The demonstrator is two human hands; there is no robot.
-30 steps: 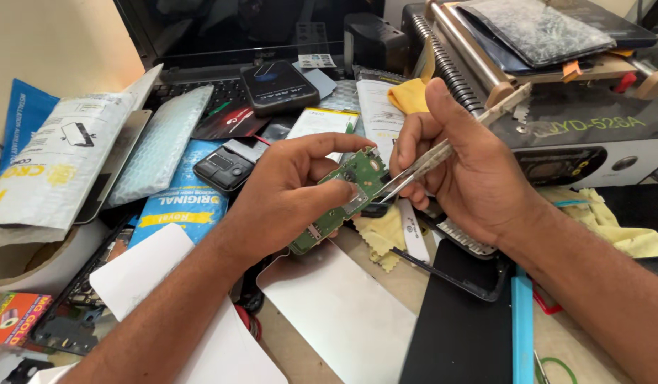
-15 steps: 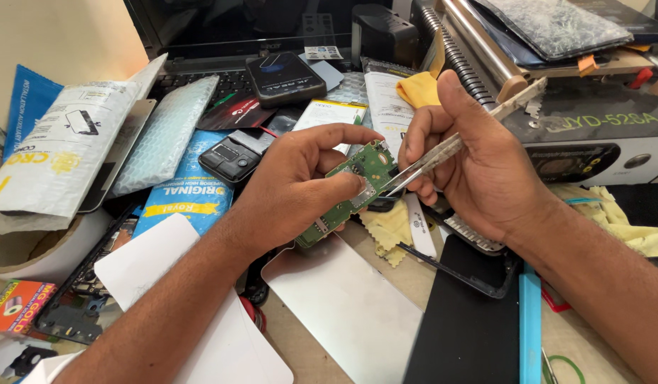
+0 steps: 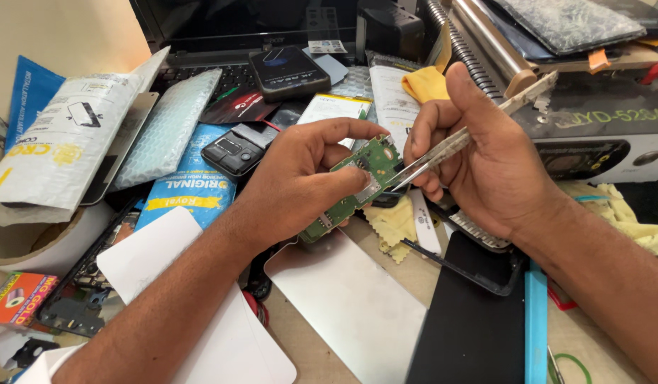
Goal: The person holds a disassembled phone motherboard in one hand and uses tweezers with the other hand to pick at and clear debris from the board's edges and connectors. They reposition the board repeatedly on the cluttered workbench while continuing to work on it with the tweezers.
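- White padded pouch point(image 3: 55, 153) with a yellow mark, far left, lying tilted over a blue packet point(image 3: 32, 89).
- Clear bubble-wrap sleeve point(image 3: 169, 124) just right of it, slanting up toward the laptop keyboard point(image 3: 201, 71).
- Blue flat packet with a yellow band point(image 3: 190, 192), below the sleeve; a small black phone point(image 3: 233, 151) lies on its upper edge.
- Small red-and-orange box point(image 3: 19, 297) at the lower left edge.
- Left hand point(image 3: 300, 181): fingers curled, thumb and forefinger pinching a green circuit board point(image 3: 357, 181) by its edges; the board is held clear of the desk, tilted, at the centre of the view.
- Right hand point(image 3: 485, 167): closed around metal tweezers point(image 3: 464, 139), thumb pressing on top; the tips meet the board's upper face, the rear end points up and to the right.
- Left forearm enters from the lower left, right forearm from the lower right; both hands meet above a yellow cloth point(image 3: 393, 224).
- White sheet point(image 3: 347, 302) and black panel point(image 3: 471, 320) lie on the desk below the hands.
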